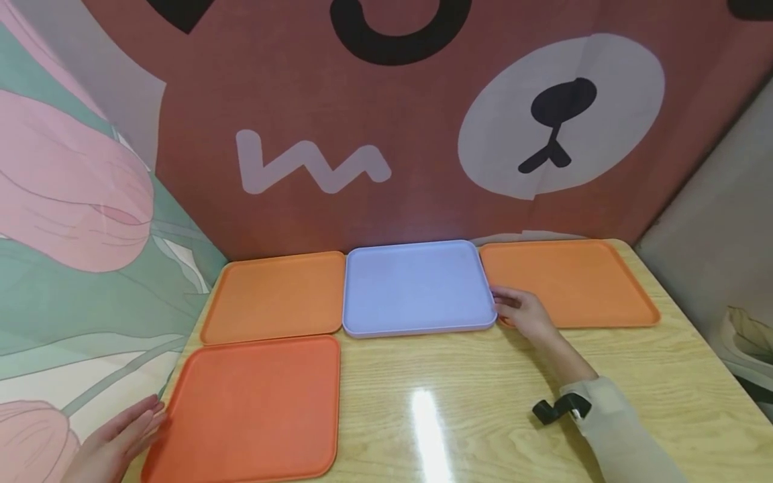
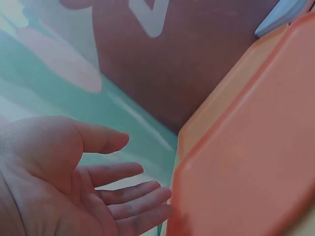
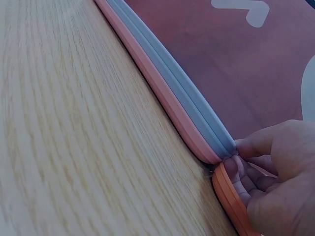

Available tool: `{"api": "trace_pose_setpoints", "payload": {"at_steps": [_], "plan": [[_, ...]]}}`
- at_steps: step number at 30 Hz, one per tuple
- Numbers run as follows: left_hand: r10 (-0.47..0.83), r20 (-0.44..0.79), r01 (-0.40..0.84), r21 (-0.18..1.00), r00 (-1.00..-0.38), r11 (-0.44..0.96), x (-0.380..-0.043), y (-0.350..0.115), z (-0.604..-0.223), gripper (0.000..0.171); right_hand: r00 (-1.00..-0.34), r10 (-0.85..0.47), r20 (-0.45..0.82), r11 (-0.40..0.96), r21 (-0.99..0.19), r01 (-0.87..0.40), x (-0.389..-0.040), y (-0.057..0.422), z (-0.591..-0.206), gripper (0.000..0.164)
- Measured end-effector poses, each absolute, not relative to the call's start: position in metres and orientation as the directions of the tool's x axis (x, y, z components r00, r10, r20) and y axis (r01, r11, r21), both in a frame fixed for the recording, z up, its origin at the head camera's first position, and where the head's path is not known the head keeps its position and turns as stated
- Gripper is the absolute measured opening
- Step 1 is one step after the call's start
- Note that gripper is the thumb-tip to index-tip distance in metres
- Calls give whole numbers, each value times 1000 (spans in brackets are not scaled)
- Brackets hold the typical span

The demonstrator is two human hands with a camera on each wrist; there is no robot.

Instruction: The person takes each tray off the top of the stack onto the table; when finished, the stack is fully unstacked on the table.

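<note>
A lavender-blue tray [image 1: 419,287] lies in the middle of the back row. In the right wrist view the blue tray [image 3: 172,76] rests on top of a pink tray [image 3: 162,105]. My right hand [image 1: 524,314] pinches the blue tray's right edge near its front corner, its fingers bent there. At the lower left is a red-orange tray [image 1: 247,409]. The left hand [image 1: 117,443] is beside its left edge, with fingers extended and the fingertips at the rim. Nothing lies in the left palm [image 2: 59,187].
One orange tray [image 1: 278,295] lies left of the blue one, another orange tray [image 1: 580,282] right of it. The wooden table [image 1: 471,396] meets a brown printed cloth [image 1: 314,94] behind and a floral cloth [image 1: 72,295] at left. A black strap [image 1: 561,408] hangs at the right wrist.
</note>
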State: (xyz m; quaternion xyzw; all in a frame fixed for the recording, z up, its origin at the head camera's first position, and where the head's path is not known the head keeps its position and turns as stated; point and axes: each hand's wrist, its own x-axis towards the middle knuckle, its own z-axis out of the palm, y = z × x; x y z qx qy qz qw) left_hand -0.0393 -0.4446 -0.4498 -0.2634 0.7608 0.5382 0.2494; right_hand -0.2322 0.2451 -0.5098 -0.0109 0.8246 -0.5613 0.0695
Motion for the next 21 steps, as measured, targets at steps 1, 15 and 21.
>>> {"api": "trace_pose_setpoints", "payload": {"at_steps": [1,15,21], "plan": [[-135,-642,-649,702,-755,292,-45,-439,-446,94,-990,-97,-101,369,-928,59,-232,245,-510,46],[64,-201,-145,863,-978,484,-135,-345,-405,64,-990,-100,-101,351,-935,60,-232,245,-508,47],[129,-142,-72,896,-982,439,-173,-298,-415,57,-989,-101,-110,353,-933,68,-233,245,-508,47]]}}
